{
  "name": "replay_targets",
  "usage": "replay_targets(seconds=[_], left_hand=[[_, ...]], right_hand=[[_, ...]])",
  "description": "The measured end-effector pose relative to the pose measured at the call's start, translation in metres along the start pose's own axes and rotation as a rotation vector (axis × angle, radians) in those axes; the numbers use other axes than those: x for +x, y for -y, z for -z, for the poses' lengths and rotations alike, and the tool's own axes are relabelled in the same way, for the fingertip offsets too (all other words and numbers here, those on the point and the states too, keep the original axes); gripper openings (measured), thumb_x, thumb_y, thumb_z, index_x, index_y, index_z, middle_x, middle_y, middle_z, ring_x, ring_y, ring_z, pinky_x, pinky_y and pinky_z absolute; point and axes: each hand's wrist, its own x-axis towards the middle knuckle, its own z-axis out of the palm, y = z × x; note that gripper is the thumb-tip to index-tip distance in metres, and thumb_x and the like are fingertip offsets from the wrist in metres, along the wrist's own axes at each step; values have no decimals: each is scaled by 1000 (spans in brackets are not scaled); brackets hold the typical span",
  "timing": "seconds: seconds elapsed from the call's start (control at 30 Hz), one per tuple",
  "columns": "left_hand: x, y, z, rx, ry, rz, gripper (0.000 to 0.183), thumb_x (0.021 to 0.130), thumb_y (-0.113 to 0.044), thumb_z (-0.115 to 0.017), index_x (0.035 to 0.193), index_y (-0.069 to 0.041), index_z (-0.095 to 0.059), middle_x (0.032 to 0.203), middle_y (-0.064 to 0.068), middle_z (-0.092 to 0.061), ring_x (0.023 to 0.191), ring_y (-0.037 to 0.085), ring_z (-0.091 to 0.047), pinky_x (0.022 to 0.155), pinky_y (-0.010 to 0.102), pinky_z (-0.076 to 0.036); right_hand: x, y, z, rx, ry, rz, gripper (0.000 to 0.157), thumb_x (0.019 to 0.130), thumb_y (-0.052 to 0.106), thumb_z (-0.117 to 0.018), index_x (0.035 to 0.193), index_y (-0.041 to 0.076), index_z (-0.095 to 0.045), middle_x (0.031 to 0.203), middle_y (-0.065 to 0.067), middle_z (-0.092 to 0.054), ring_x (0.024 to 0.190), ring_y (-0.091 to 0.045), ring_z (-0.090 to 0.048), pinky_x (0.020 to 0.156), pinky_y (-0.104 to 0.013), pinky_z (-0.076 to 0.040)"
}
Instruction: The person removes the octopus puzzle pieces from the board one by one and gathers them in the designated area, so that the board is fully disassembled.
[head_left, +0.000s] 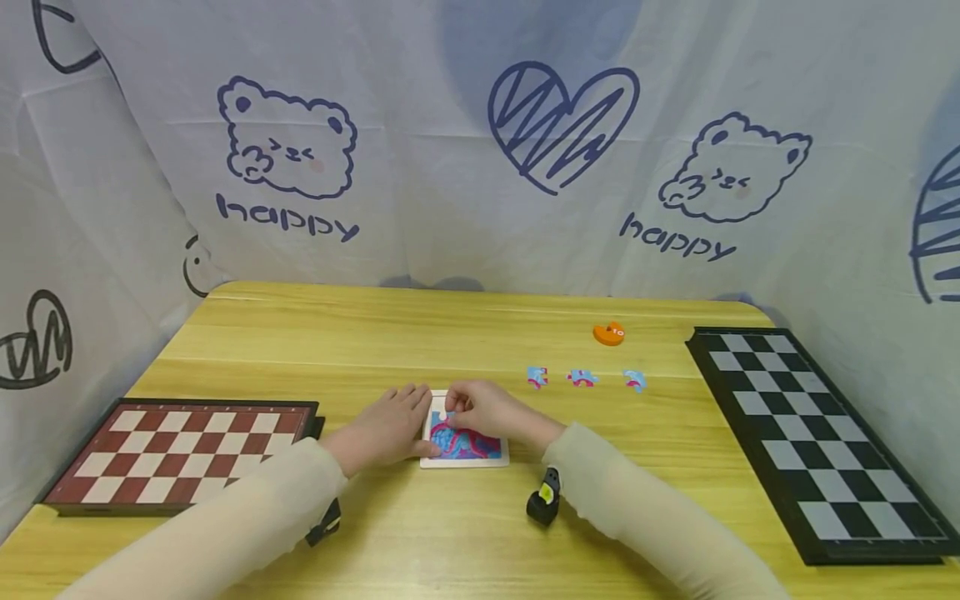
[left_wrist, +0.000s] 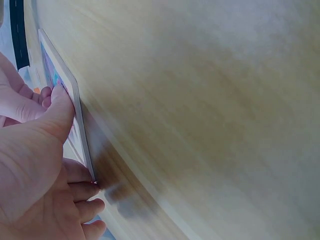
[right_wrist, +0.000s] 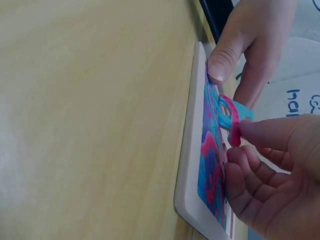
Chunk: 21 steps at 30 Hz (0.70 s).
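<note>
A small jigsaw puzzle in a white-rimmed tray [head_left: 465, 464] lies on the table, its lower part filled with blue, pink and purple pieces. My left hand [head_left: 390, 423] rests at the tray's left edge, fingers extended, its thumb [right_wrist: 220, 67] pressing on the picture. My right hand [head_left: 487, 407] pinches a blue-and-pink puzzle piece [right_wrist: 233, 120] between thumb and fingers. In the right wrist view that piece stands tilted, close over the tray's upper part. The left wrist view shows the left fingers [left_wrist: 82, 192] around the tray's corner; the pinched piece is hidden there.
Three loose puzzle pieces [head_left: 582, 378] lie in a row to the right, beyond the right hand. Behind them is an orange object [head_left: 609, 334] with white lettering. A red-and-white chessboard [head_left: 180, 442] lies at left, a black-and-white chessboard [head_left: 817, 442] at right. A printed curtain [head_left: 435, 167] hangs behind the table.
</note>
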Motion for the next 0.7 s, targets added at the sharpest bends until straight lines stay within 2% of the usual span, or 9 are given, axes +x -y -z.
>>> replay_targets(seconds=[0.3,0.57,0.7], left_hand=[[-1,0,2,-9,14,8,81,88,-51,-52,137,11,-32,143,24,-30,131,37,-26,105,48,-24],[-1,-1,2,-1,12,17,81,89,-51,-51,138,11,-32,143,23,-30,132,37,-26,106,47,-24],[-1,-1,2,-6,10,17,82,88,-51,-51,138,11,-31,143,24,-29,132,37,-25,106,46,-23]], right_hand=[[-1,0,2,109,8,-49,10,86,7,-65,81,6,-56,69,1,-52,60,-9,-44,54,-20,-38],[-7,-4,6,211,-5,-52,8,87,9,-64,82,5,-58,69,1,-52,58,-9,-45,51,-20,-38],[-12,-11,12,225,-26,-56,8,87,9,-63,83,4,-58,70,0,-53,57,-9,-45,50,-21,-39]])
